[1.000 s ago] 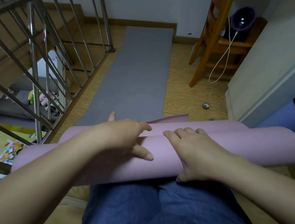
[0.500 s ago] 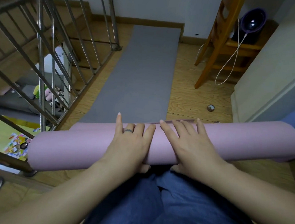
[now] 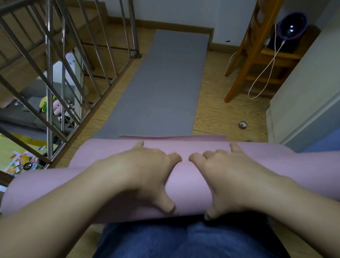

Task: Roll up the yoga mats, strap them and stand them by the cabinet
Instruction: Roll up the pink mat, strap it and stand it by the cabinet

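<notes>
Half a second ago both hands lay flat on the pink mat (image 3: 314,170) with straight fingers; now the left hand (image 3: 141,173) and the right hand (image 3: 236,179) are curved over the roll, side by side and almost touching. Their fingers bend over the top and their thumbs press on the near side, so each hand grasps the roll. The roll lies across the person's knees, directly under the palms. Only a narrow strip of its loose end (image 3: 174,137) shows just beyond the fingertips, less than one second ago. I judge that the rolling of this mat is nearly finished and the hands now tighten it. Strapping is not yet done, and the grey mat (image 3: 164,87) lies flat on the floor far beyond the fingertips, not rolled at all
</notes>
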Motion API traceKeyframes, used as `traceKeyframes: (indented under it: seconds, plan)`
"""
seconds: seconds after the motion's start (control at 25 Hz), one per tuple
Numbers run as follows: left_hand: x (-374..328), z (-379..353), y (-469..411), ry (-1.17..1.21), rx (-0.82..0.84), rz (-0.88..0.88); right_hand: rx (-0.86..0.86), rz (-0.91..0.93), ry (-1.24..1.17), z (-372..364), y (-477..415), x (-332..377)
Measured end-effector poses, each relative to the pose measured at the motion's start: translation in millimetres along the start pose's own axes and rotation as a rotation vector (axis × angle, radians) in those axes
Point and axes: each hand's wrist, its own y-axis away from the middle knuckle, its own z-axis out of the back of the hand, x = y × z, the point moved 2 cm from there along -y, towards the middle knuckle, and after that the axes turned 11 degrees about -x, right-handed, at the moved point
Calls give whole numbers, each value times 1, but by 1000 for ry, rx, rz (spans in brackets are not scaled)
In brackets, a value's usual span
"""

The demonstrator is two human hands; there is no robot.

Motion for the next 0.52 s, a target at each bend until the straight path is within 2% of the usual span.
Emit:
traceKeyframes:
  seconds: [0.16, 0.24, 0.32, 0.44, 0.52]
  plan:
    - [8, -1, -10, 312, 257, 60, 215, -34, -214, 0, -11, -6]
    - [14, 5, -14, 400, 299, 91, 323, -48, -331, -2, -27, -19]
    - [13, 12, -15, 253, 190, 121, 413, -34, -407, -6, -43, -31]
    - [-16, 12, -6, -129, -76, 87, 509, -5, -543, -13, -62, -40]
    - [-34, 0, 2, -253, -143, 86, 534, 1, -581, -17, -71, -42]
